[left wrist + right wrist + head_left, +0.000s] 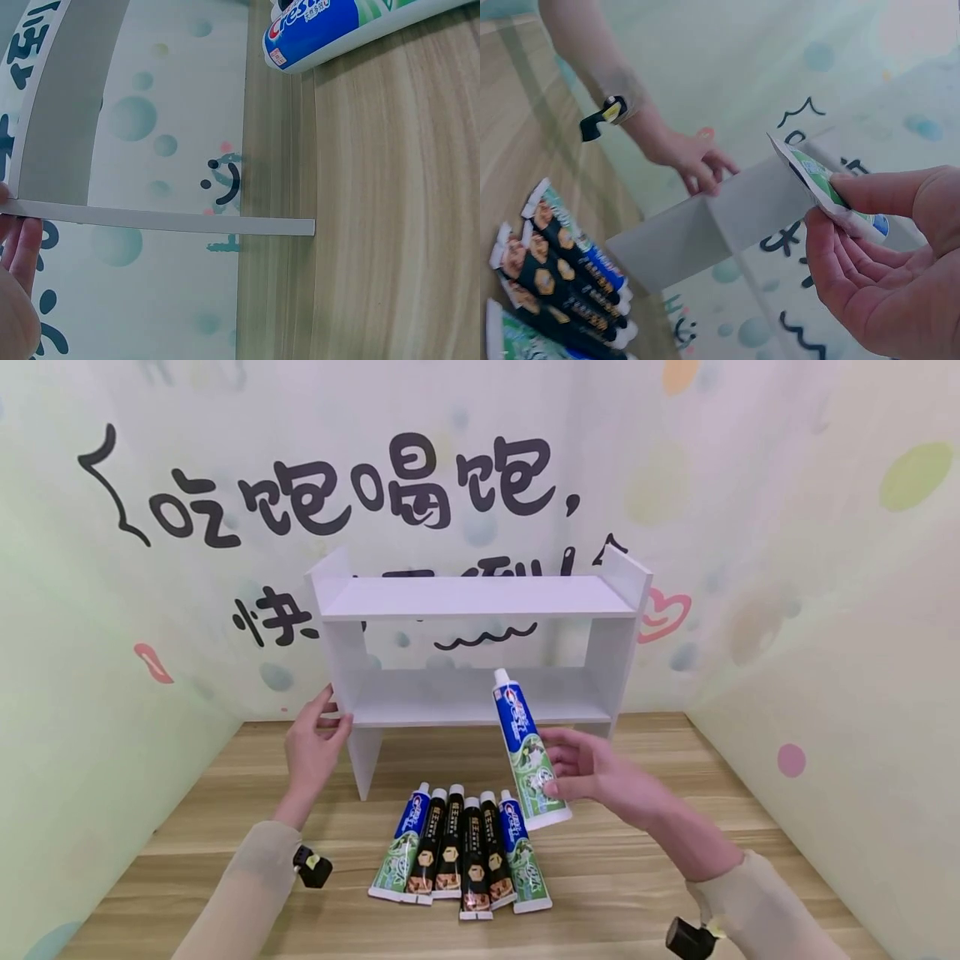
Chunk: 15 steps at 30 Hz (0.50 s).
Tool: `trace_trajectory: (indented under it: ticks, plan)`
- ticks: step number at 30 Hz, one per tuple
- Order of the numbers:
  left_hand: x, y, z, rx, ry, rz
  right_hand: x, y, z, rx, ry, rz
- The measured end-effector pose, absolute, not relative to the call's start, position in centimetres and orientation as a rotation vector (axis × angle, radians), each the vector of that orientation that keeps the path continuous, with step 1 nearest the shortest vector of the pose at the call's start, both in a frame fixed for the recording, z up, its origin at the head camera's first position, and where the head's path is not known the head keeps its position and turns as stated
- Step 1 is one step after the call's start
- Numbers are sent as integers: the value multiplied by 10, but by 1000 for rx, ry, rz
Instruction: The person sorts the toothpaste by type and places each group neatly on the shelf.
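Observation:
My right hand (pixel 600 772) pinches a blue and green toothpaste tube (pixel 528 752) between thumb and fingers, its white cap pointing up, in front of the white shelf (pixel 480 597). In the right wrist view the same tube (pixel 825 187) shows its flat end and green side. At the shelf's left side panel, my left hand (pixel 315 743) grips the front edge; in the left wrist view only part of the hand (pixel 22 259) shows beside the panel (pixel 187 220). Several black toothpaste tubes (pixel 450 843) lie on the table between two blue and green tubes.
The two-tier shelf stands on the wood-grain table (pixel 615 877) near the back wall, which carries large black lettering (pixel 420 481). Pale walls with coloured spots close in on the left and right. The tubes lie in front of the shelf, caps toward it.

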State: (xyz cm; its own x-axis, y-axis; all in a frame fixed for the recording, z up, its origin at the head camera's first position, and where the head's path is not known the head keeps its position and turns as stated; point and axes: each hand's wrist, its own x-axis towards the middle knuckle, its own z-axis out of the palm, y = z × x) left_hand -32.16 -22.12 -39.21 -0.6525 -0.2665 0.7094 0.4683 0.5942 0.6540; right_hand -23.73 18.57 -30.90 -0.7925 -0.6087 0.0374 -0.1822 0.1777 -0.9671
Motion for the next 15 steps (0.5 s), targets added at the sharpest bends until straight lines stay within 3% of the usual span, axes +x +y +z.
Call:
trace_trajectory:
  ticks: [15]
  plan:
    - [-323,-220,-393,-153,-1985,-1127,-248,171,-226,-693,2327,-1770]
